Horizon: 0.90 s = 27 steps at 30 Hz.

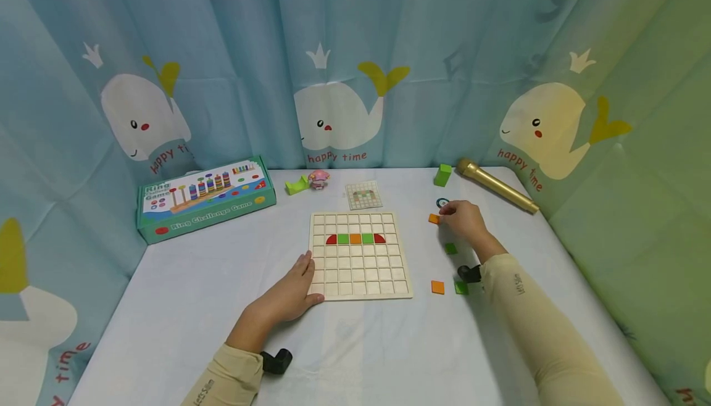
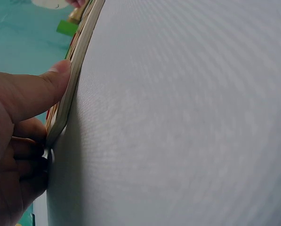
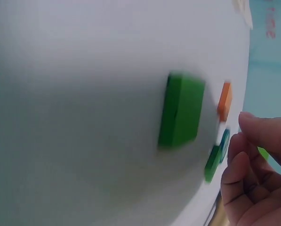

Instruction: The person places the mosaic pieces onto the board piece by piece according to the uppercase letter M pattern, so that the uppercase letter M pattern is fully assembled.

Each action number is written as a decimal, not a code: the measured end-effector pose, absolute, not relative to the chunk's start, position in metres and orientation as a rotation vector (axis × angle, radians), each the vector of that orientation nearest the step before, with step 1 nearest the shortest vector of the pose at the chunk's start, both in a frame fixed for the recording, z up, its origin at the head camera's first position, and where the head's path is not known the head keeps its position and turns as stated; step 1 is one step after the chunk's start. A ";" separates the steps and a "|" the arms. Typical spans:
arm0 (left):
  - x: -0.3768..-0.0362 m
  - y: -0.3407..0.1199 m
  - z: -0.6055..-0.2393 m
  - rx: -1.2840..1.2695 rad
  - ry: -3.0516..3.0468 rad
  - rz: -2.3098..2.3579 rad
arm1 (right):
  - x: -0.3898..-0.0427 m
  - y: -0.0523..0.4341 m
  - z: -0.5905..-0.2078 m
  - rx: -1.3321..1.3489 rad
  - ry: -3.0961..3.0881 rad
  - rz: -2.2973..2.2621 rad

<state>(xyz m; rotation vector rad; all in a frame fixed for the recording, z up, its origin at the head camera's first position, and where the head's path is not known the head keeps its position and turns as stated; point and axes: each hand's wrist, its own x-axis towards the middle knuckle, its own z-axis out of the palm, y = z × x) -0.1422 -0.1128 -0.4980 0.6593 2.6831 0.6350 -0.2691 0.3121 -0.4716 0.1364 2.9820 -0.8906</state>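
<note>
A wooden grid board [image 1: 361,270] lies in the middle of the white table [image 1: 194,295]. One of its rows holds a red, green, orange, green, red line of tiles [image 1: 355,239]. My left hand [image 1: 302,282] rests against the board's lower left corner. In the left wrist view its thumb [image 2: 46,89] presses the board's edge [image 2: 79,61]. My right hand [image 1: 447,213] hovers at the right with loosely curled fingers and holds nothing. It is just beside an orange tile [image 1: 434,218] [image 3: 225,101] and a teal ring [image 1: 442,203] [image 3: 216,157]. A green tile [image 1: 451,248] [image 3: 180,110] lies nearer to me.
An orange tile [image 1: 437,287] and a green tile [image 1: 461,287] lie right of the board. At the back are a pattern card [image 1: 363,195], a green block [image 1: 442,174], a gold microphone [image 1: 496,185], a pink toy [image 1: 319,178] and a game box [image 1: 205,198]. Curtains enclose the table.
</note>
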 end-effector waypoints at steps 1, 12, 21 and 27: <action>-0.142 -0.113 -0.498 0.658 2.682 0.636 | -0.269 0.316 -0.471 0.166 2.977 -0.897; -0.142 -0.113 -0.496 0.659 2.678 0.637 | -0.269 0.342 -0.479 0.298 2.949 -0.934; -0.142 -0.113 -0.499 0.663 2.682 0.628 | -0.272 0.346 -0.485 0.374 2.900 -0.968; -0.143 -0.113 -0.501 0.663 2.687 0.614 | -0.270 0.343 -0.486 0.406 2.921 -1.010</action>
